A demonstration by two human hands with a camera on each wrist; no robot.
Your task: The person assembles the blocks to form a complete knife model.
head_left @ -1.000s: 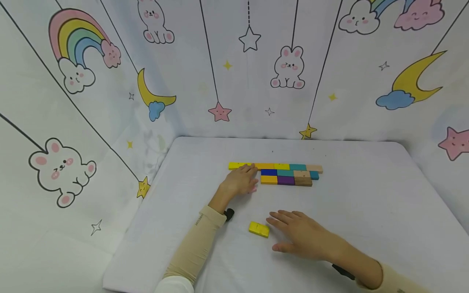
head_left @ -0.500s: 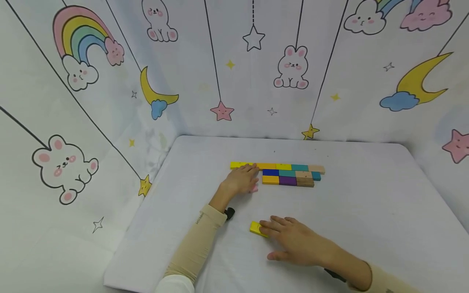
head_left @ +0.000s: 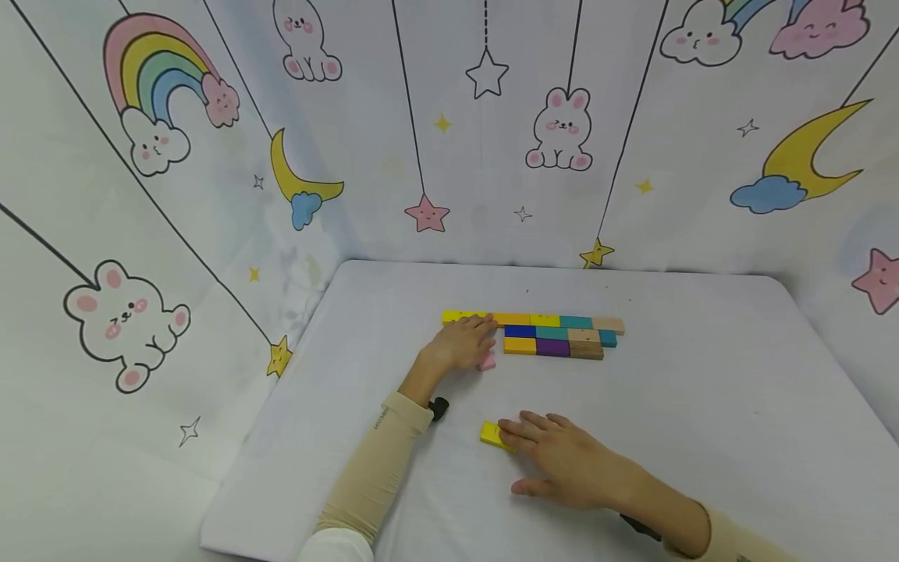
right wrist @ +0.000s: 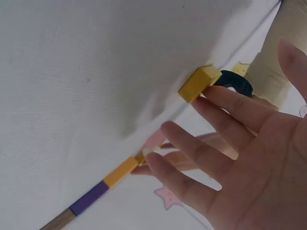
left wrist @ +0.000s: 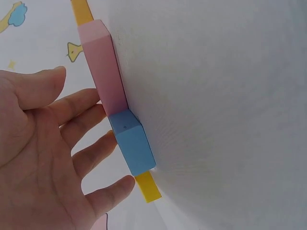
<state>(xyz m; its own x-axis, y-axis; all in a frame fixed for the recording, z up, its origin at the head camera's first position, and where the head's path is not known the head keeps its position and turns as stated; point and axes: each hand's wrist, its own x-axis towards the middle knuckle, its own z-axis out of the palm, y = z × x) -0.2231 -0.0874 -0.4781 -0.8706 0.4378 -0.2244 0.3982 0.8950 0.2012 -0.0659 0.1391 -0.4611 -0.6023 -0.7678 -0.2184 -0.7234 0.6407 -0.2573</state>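
Note:
My left hand (head_left: 460,345) lies over the left end of a group of coloured wooden blocks, fingers spread and relaxed. In the left wrist view its fingertips reach the edges of a pink block (left wrist: 103,67) and a light blue block (left wrist: 134,148), which stand end to end. From above, the hand hides most of both, with only a pink corner showing. Nearer the front, my right hand (head_left: 572,460) is stretched out palm down. Its leading fingertips touch a single yellow block (head_left: 490,434) and cover its right part; the thumb stands apart.
To the right of the left hand, rows of blocks lie side by side, including a purple block (head_left: 552,347), a dark blue block (head_left: 520,332) and a brown wooden block (head_left: 585,349). A white cloth covers the table (head_left: 702,421). Behind it rises a patterned backdrop (head_left: 485,156).
My right hand has moved left, so its fingertips now overlap the yellow block they were beside. My left hand stays nearly still over the blocks.

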